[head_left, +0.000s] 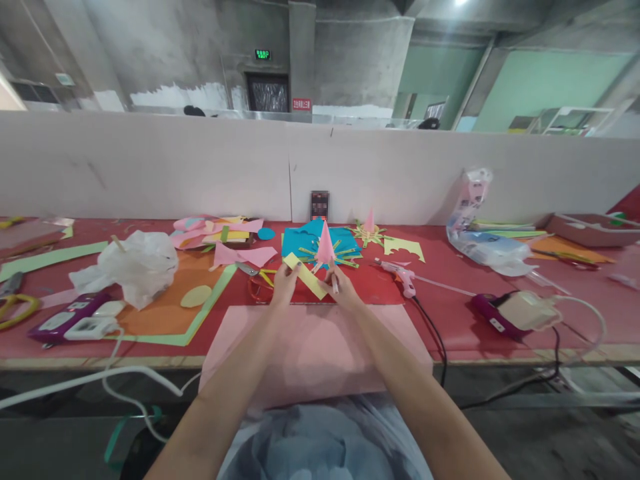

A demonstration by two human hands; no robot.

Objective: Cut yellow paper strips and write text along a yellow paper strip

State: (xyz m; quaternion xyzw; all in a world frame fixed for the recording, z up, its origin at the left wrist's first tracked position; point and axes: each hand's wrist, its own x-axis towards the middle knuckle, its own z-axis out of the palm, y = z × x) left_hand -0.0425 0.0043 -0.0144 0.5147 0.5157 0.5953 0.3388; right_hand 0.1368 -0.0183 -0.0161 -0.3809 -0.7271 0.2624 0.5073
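Observation:
A yellow paper strip point(306, 277) is held between both hands, slanting down to the right. My left hand point(286, 281) pinches its upper left end. My right hand point(344, 285) is closed at its lower right end, with a small pale stick-like thing also by the fingers. Just beyond the hands, a pink paper cone point(325, 245) with yellow-green strips spreading round its base stands on blue paper point(298, 241). A second cone point(371, 223) with similar strips stands behind to the right. Scissors point(257, 272) with yellow handles lie left of my left hand.
A pink glue gun point(406, 280) with a black cord lies to the right. Purple power strips point(500, 317) sit at both sides. Pink paper point(315, 353) hangs over the front edge. Crumpled white plastic point(143, 267) lies left, a plastic bag point(483, 243) right.

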